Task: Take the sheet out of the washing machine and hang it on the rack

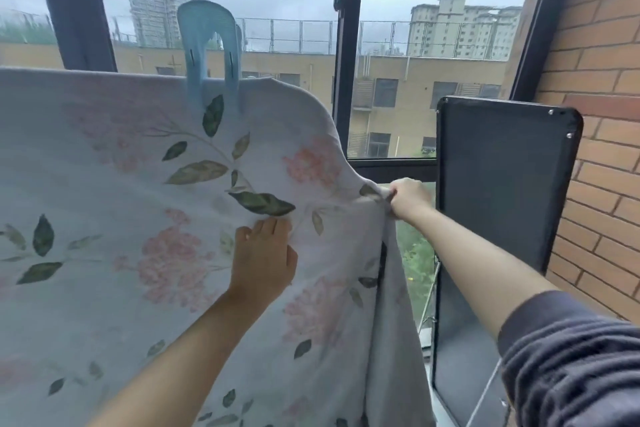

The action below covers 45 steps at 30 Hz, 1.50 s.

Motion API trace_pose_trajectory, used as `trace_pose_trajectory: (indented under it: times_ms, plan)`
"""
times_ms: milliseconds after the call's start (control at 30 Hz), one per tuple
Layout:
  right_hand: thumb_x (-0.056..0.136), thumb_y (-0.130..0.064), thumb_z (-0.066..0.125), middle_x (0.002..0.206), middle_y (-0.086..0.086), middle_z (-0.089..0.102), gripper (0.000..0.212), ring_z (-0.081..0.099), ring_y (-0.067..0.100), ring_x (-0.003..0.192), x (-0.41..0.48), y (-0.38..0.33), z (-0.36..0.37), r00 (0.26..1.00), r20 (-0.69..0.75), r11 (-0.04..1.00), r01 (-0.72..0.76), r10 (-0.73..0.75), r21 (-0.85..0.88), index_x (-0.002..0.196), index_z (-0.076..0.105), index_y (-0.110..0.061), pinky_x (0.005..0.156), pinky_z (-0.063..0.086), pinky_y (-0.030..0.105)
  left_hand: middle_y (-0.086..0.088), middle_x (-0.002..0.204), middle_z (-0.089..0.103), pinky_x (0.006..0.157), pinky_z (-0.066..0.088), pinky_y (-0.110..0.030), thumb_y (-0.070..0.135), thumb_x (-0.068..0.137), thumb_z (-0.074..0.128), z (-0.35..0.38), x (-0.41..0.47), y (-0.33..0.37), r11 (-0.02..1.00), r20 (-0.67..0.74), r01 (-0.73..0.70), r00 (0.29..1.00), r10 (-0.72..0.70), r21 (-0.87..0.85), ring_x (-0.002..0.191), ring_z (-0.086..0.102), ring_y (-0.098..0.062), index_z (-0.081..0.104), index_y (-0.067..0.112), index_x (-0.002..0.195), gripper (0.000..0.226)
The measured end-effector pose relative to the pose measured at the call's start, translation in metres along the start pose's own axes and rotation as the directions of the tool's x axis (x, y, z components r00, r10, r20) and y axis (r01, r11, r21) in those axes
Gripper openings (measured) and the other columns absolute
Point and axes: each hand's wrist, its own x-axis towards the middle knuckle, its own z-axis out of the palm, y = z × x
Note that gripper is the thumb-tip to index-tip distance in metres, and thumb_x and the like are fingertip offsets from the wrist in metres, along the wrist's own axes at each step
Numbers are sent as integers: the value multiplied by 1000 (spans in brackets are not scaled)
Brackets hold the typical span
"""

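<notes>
Head view: sheet (138, 201) hung over rack bar, out of sight beneath, long axis left-right, held by blue clip (211, 56). Left hand (263, 260) lay flat on cloth, fingers straight. Right hand (408, 196) pinched sheet's right edge, nearer loose end.

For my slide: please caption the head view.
Right hand grips the edge of the floral sheet; left hand rests on it.

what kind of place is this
Probably an enclosed balcony or laundry corner of an upper-floor flat: dark-framed windows look out on apartment blocks, a brick wall runs along the right, and a floral sheet hangs clamped at its top edge by a blue peg.
</notes>
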Motion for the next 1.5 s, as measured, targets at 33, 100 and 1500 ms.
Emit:
trace_pose_trajectory:
  times_ms: [33,100,1500]
  plan:
    - [77,1,46,78,9,59,22,53,26,76,6,-10,11,1000,5,999,2,-2,42,63,55,-14,60,36,27,-2,76,56,64,39,-34,20,74,34,-1,1,2,1000,1,2,1000,-2,-4,67,54,-25,58,12,88,30]
    - [82,-2,47,80,12,59,21,58,24,81,12,-26,44,987,154,975,7,-42,222,67,55,-14,60,36,26,-2,81,59,66,39,-35,19,75,37,1,2,5,1000,45,3,999,-2,-20,70,56,-25,59,13,94,29]
    - [96,-24,47,135,-9,48,41,54,17,118,-263,-95,227,904,381,247,-421,196,872,136,43,-30,89,48,40,6,134,46,104,34,-29,24,90,51,22,-264,-90,762,729,543,670,-140,-353,126,42,-13,47,22,128,38]
